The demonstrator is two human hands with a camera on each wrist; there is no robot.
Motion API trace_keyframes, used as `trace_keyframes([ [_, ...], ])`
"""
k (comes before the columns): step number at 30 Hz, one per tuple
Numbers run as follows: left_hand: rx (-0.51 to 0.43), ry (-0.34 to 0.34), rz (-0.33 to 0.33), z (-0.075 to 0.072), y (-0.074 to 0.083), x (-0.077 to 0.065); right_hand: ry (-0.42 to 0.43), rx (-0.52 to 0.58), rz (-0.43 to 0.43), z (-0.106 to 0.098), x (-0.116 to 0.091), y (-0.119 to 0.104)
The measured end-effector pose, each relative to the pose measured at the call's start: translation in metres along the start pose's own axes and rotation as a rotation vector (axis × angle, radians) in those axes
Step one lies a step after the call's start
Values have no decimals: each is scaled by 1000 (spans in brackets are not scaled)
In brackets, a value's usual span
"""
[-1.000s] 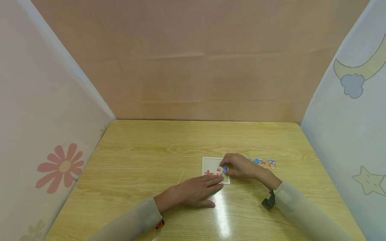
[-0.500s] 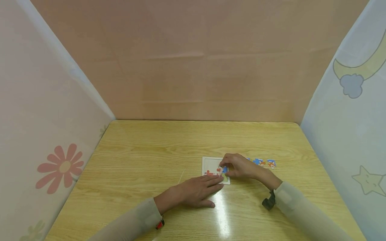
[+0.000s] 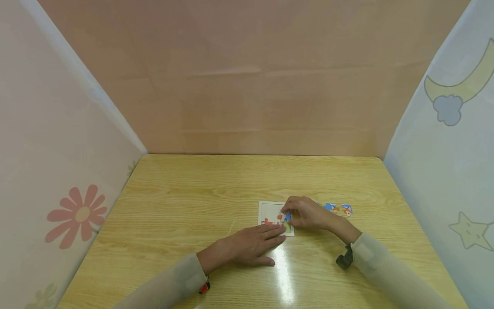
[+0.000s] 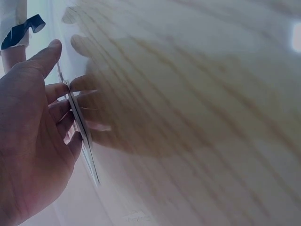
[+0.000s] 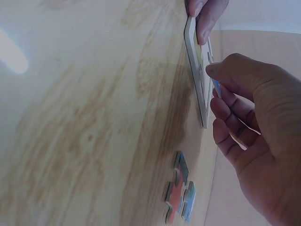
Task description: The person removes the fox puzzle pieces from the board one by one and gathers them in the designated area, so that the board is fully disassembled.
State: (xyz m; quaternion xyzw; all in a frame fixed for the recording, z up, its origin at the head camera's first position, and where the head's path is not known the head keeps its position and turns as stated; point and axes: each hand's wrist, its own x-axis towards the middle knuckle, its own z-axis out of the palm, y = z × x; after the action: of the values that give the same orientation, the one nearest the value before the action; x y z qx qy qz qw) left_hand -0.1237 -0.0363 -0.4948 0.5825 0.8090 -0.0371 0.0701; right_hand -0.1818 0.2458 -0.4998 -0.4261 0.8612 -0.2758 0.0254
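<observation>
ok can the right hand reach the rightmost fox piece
Probably yes: the fox piece lies uncovered on the table near the right hand, though that hand pinches a blue piece it would likely need to release first.

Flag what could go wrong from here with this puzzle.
The blue piece pinched by the right hand looks tilted, so it might jam rather than seat. The left hand lies over part of the tray and could nudge the set pieces. Loose pieces lie near the right hand; a sweep might scatter them.
</observation>
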Motion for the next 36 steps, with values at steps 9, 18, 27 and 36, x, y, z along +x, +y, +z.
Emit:
trace_keyframes([
  [9,-1,-6,-1,-1,0,0,14,-1,13,-5,-2,0],
  [18,-23,-5,2,0,0,1,52,-24,-17,-10,-7,0],
  [27,-14,-9,2,-1,1,1,46,-28,11,-16,-21,1],
  [36,-17,-14,-8,-2,0,1,92,-59,21,-25,-35,4],
])
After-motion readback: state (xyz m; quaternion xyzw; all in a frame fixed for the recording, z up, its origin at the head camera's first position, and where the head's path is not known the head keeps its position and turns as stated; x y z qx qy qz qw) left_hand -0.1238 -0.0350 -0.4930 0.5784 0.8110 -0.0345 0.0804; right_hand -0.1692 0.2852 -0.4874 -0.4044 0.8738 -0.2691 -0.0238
